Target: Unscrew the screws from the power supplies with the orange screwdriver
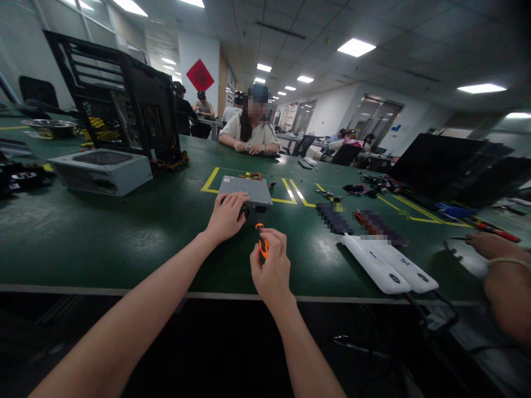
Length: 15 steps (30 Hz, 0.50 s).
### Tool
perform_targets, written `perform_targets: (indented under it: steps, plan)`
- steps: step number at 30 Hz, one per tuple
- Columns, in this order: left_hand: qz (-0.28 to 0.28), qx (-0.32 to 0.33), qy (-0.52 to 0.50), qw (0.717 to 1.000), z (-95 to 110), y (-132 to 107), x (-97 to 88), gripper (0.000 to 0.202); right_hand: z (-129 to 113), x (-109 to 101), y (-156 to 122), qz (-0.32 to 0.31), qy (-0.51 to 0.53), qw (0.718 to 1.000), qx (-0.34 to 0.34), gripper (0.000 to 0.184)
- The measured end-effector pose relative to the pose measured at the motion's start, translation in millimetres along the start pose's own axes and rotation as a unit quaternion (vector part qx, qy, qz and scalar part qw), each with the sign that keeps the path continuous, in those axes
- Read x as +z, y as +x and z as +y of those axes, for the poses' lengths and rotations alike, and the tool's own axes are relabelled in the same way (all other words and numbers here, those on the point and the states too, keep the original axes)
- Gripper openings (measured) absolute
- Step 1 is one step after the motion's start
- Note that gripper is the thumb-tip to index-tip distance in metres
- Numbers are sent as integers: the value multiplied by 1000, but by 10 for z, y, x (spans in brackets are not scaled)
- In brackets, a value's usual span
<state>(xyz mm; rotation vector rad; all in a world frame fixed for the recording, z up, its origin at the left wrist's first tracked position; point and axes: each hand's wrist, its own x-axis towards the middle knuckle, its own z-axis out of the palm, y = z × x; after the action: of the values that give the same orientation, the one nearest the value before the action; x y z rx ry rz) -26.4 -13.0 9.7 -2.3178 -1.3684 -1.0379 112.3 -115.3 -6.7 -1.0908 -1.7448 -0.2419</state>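
Observation:
A grey metal computer power supply (251,189) lies on the green table in front of me. My left hand (227,214) grips its near left edge, fingers on the top face and thumb by the near side. In my right hand (271,262) is an orange and black screwdriver (264,246), its handle pinched between thumb and fingers. The screwdriver points away from me at the near face of the power supply, below a dark socket; whether its tip touches a screw is too small to tell. Coloured cables (254,176) stick out behind the unit.
A black computer case (153,105) and another power supply (103,168) stand at left. To the right lie two white devices (375,265), dark pixelated items and tools. A co-worker's hand (495,246) is at far right; another person (249,130) sits opposite.

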Motion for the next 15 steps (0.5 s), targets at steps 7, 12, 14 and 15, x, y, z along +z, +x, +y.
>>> perform_targets:
  steps: [7,12,14,15]
  plan:
    - [0,-1,-6,1000,3,-2,-5,39,18,-13,-15,23,-40,997,67,19]
    - [7,4,-2,1000,-4,-5,-8,37,-11,-66,-10,-6,-27,995,93,24]
    - [6,5,-2,1000,-6,-2,-9,37,-47,-68,-32,-30,-15,995,92,26]
    - [5,4,-2,1000,-7,0,-9,37,-66,-67,-45,-40,-11,995,95,26]
